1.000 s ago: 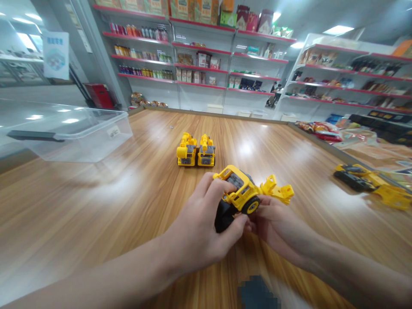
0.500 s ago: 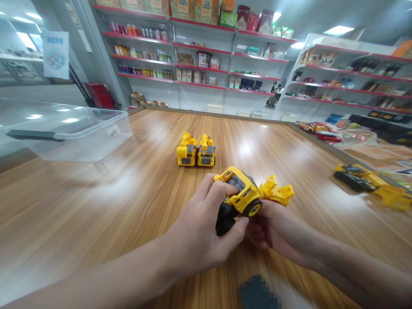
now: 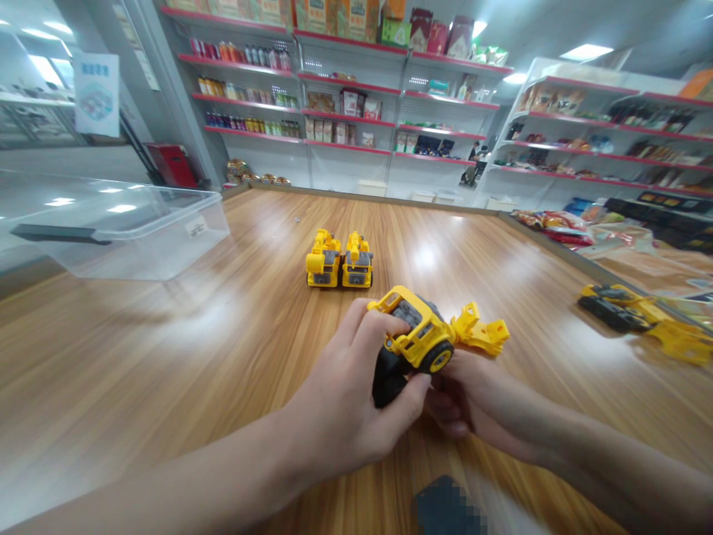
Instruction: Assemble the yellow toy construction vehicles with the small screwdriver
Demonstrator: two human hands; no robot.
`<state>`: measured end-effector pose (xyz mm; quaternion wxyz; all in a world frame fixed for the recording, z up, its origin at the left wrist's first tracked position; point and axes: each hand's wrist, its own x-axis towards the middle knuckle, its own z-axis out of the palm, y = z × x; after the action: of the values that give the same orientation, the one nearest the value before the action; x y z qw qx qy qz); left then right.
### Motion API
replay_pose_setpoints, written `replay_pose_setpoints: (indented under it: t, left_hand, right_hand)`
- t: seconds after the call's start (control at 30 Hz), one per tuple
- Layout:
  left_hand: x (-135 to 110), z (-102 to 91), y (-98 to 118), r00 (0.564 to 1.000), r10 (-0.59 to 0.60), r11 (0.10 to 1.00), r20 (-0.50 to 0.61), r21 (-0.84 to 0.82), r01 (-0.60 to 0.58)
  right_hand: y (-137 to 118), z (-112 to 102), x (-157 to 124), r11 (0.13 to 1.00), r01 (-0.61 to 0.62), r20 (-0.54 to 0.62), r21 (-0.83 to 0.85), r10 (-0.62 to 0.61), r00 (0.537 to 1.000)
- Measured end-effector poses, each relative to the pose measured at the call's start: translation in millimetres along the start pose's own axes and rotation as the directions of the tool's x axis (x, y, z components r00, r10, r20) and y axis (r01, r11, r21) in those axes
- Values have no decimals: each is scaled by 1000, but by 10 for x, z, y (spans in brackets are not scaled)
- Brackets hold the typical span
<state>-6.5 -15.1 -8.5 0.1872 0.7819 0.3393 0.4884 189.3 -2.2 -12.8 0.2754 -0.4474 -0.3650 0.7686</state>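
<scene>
Beyond one held vehicle (image 3: 426,343) stand two adjacent toys (image 3: 323,279).

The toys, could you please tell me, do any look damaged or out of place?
No damage is plain. The far-right toy looks slightly out of place, lying apart near the table edge, while two toys stand side by side. The held toy is tilted, but the left hand grips it, so that seems normal.
</scene>
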Motion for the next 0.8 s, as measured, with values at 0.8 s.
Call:
replay_pose_setpoints:
  t: [0.8]
  left_hand:
    - [3,2,1,1000,25,999,-7,-38,-25]
  right_hand:
    - [-55,-30,-37,996,-83,-24,13,84,996]
